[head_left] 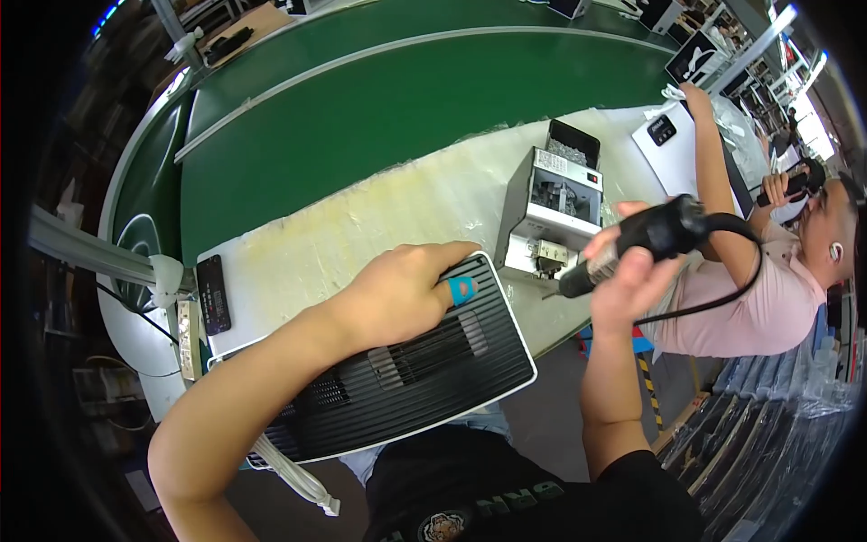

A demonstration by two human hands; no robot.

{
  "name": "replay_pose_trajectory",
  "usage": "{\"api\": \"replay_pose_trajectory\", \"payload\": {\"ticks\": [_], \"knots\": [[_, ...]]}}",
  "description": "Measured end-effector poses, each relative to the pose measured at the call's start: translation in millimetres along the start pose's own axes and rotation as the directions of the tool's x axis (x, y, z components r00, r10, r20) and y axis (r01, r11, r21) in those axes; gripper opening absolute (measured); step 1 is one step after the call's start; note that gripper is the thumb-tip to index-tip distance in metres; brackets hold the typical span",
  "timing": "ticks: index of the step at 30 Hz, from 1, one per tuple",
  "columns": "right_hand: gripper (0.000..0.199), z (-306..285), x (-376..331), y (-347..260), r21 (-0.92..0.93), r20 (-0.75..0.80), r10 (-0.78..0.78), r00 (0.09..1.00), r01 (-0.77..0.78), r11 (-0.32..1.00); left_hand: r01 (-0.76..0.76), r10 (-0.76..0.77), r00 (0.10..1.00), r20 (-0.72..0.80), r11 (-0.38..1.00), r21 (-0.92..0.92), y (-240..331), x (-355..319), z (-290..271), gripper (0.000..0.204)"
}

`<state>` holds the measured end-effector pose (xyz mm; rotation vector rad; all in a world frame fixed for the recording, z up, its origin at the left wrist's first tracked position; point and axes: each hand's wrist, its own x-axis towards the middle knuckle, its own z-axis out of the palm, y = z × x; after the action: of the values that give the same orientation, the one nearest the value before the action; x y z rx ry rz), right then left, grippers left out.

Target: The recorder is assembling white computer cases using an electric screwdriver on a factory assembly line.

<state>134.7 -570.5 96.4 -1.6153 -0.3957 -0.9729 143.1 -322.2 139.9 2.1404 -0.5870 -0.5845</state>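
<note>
Your left hand (402,294) presses flat and open on the black ribbed panel (424,370), while your right hand (628,271) grips the electric screwdriver (637,244) closed, raised clear of it, no screw being driven yet.

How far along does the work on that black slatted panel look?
Done: the black slatted panel lies flat at the bench edge, with a blue tab on it. In hand: the left hand presses it down, and the right hand holds a corded power screwdriver raised beside the grey screw dispenser. Left: the tip has not yet touched the panel.
</note>
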Motion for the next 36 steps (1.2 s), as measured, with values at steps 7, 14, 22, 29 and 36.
{"api": "replay_pose_trajectory", "payload": {"ticks": [7,14,22,29,36], "knots": [[0.076,35,81,-85,0.109,-0.108,-0.022,0.994,0.034,0.993,-0.066,0.068,0.991,-0.118,0.998,0.024,-4,-3,5,0.042],[0.078,102,82,-108,0.248,-0.153,0.076,0.985,-0.036,0.968,0.003,0.005,0.996,-0.083,0.996,0.088,-7,-2,6,0.041],[0.085,85,80,-84,0.028,0.387,-0.083,0.918,0.078,0.997,0.009,-0.001,0.996,-0.089,0.996,0.090,-1,-2,4,0.037],[0.080,95,70,-77,0.327,0.223,0.036,0.974,-0.110,0.939,-0.007,0.016,0.994,-0.105,0.996,0.088,0,-4,6,0.039],[0.080,72,77,-75,0.217,0.148,-0.036,0.988,0.004,0.976,-0.077,0.096,0.986,-0.138,0.988,0.137,-6,-6,11,0.040]]}}
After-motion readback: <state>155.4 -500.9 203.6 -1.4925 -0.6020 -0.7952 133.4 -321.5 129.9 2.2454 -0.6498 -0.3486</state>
